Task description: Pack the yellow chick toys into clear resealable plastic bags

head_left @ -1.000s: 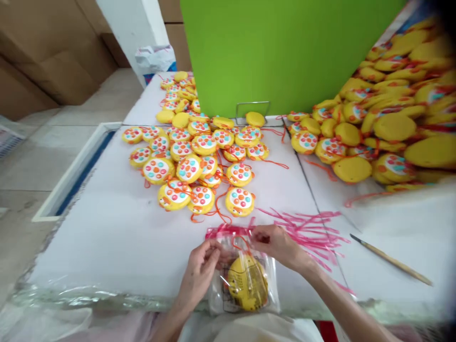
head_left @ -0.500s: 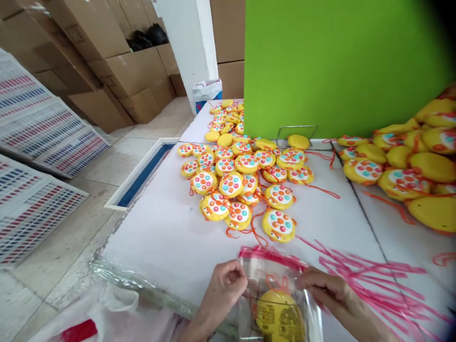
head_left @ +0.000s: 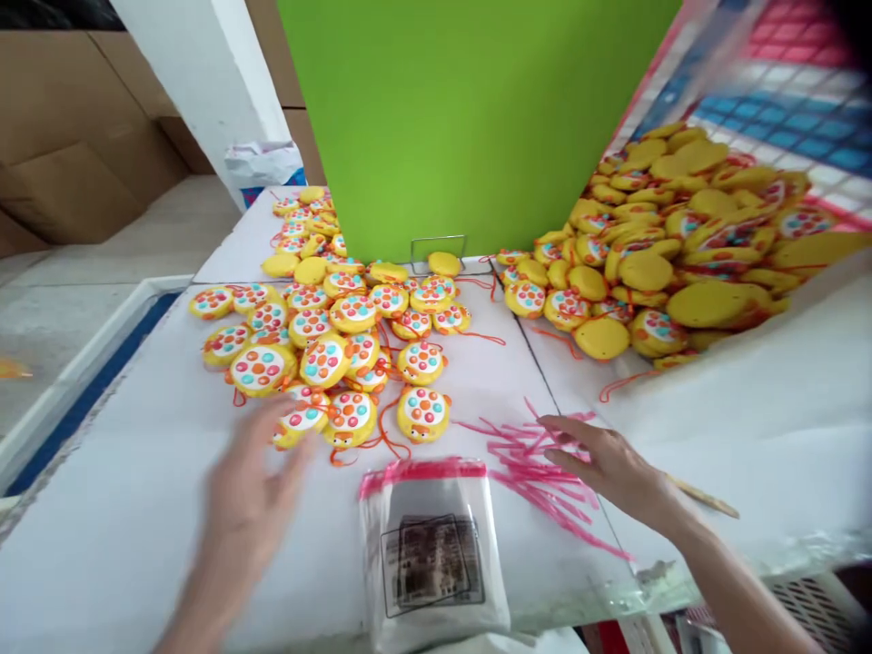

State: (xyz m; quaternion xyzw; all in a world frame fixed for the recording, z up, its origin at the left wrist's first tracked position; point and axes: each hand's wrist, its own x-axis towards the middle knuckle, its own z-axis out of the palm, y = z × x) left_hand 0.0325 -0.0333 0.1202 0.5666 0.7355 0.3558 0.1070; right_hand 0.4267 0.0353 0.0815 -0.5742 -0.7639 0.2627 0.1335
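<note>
My left hand [head_left: 249, 486], smeared by motion, reaches over a yellow toy [head_left: 300, 420] with coloured dots at the near edge of a loose group. Its thumb and fingers look apart, and whether it touches the toy I cannot tell. My right hand [head_left: 603, 463] hovers over thin pink strips [head_left: 545, 490], fingers stretched out with nothing in them. Between the hands lie clear plastic bags [head_left: 436, 563] with a pink top band and dark print. Another dotted yellow toy [head_left: 423, 414] with an orange cord rests just beyond the bags.
A large heap of yellow toys [head_left: 681, 227] fills the right back. Behind the group stands a green panel [head_left: 463, 118] with a small wire stand [head_left: 440, 243] at its foot. A thin wooden stick [head_left: 705, 498] lies right of my right wrist. Cardboard boxes [head_left: 74, 118] stand far left.
Both hands have let go of the bag with the yellow toy, which is out of sight. My left hand has gone forward to the toys, my right over the strips. The view has swung right.
</note>
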